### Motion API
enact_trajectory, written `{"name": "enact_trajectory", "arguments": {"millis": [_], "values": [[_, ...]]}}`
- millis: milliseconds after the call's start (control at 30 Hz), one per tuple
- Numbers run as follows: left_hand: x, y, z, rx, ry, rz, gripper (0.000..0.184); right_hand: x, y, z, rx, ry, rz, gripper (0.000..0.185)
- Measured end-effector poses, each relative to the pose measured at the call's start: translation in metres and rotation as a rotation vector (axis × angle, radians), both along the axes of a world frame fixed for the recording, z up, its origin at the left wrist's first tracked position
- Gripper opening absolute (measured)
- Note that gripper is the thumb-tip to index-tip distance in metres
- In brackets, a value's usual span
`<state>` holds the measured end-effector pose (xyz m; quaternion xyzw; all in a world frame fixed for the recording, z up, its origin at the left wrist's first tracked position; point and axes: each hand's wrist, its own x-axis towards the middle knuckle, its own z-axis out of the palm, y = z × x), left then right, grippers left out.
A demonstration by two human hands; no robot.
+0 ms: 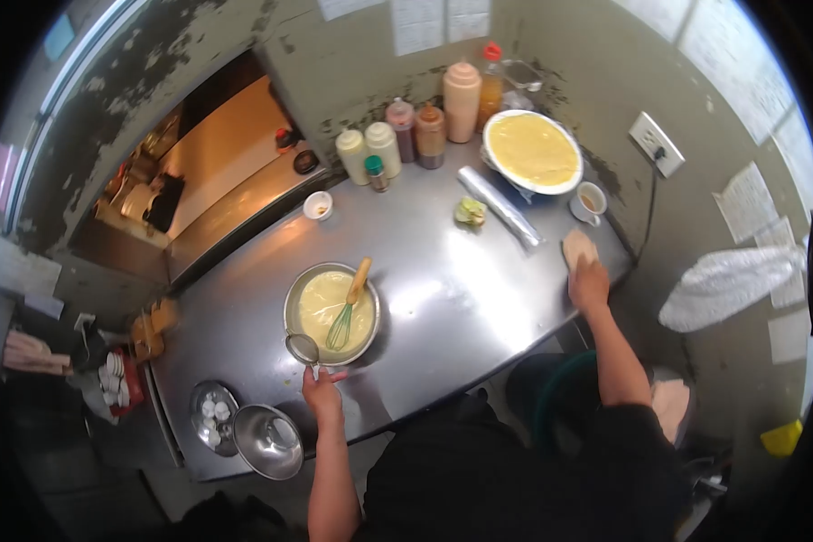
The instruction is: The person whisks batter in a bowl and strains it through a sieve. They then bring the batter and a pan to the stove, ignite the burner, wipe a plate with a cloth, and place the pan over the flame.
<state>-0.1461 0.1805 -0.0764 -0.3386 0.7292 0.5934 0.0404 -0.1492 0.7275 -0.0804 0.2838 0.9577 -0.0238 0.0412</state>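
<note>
My left hand is closed on the handle of a small mesh strainer, held at the near rim of a metal mixing bowl. Pale yellow batter fills much of this bowl. A whisk with a wooden handle and green wires leans in it. Over at the table's right end, my right hand grips a pinkish-tan cloth lying on the steel surface. Beyond the cloth stands a white cup with brown liquid.
Along the back wall stand squeeze bottles, a green-capped shaker and a wrapped bowl of yellow mixture. A plastic wrap roll lies before them. Front left are an empty metal bowl and a plate with eggshells.
</note>
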Motion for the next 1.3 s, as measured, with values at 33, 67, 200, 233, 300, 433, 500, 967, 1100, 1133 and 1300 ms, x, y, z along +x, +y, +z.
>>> {"name": "enact_trajectory", "arguments": {"millis": [33, 67, 200, 233, 300, 433, 500, 967, 1100, 1133, 1300], "values": [[0.004, -0.003, 0.002, -0.051, -0.008, -0.016, 0.036, 0.013, -0.015, 0.004, -0.082, -0.022, 0.052, 0.051], [0.011, -0.003, 0.017, 0.017, 0.016, 0.006, 0.034, 0.023, -0.028, 0.018, -0.100, -0.046, 0.148, 0.050], [0.058, -0.018, 0.066, 0.079, 0.223, 0.187, 0.027, 0.019, -0.033, -0.045, -0.260, 0.371, 0.422, 0.060], [0.068, -0.028, 0.078, 0.065, 0.254, 0.236, 0.026, 0.016, -0.054, -0.055, -0.144, 0.332, 0.425, 0.064], [0.093, -0.054, 0.083, 0.060, 0.357, 0.366, 0.024, 0.012, -0.103, -0.057, -0.065, 0.289, 0.550, 0.070], [0.144, -0.108, 0.067, -0.408, 0.344, 0.697, 0.028, 0.024, -0.238, -0.012, -0.297, 0.043, 0.920, 0.085], [0.172, -0.122, 0.063, -0.753, 0.078, 0.658, 0.035, 0.029, -0.282, -0.004, -0.367, -0.062, 1.133, 0.086], [0.215, -0.174, -0.029, -0.202, 0.094, 0.732, 0.023, -0.061, -0.590, -0.043, -0.292, 0.265, 1.155, 0.081], [0.257, -0.199, -0.014, -0.207, 0.029, 0.807, 0.020, -0.095, -0.619, -0.043, -0.313, 0.237, 1.368, 0.078], [0.266, -0.205, -0.008, -0.181, 0.023, 0.852, 0.020, -0.085, -0.617, -0.037, -0.296, 0.236, 1.463, 0.078], [0.296, -0.232, -0.002, -0.220, 0.033, 0.908, 0.024, 0.041, -0.580, -0.017, -0.364, 0.015, 1.896, 0.088]]}}
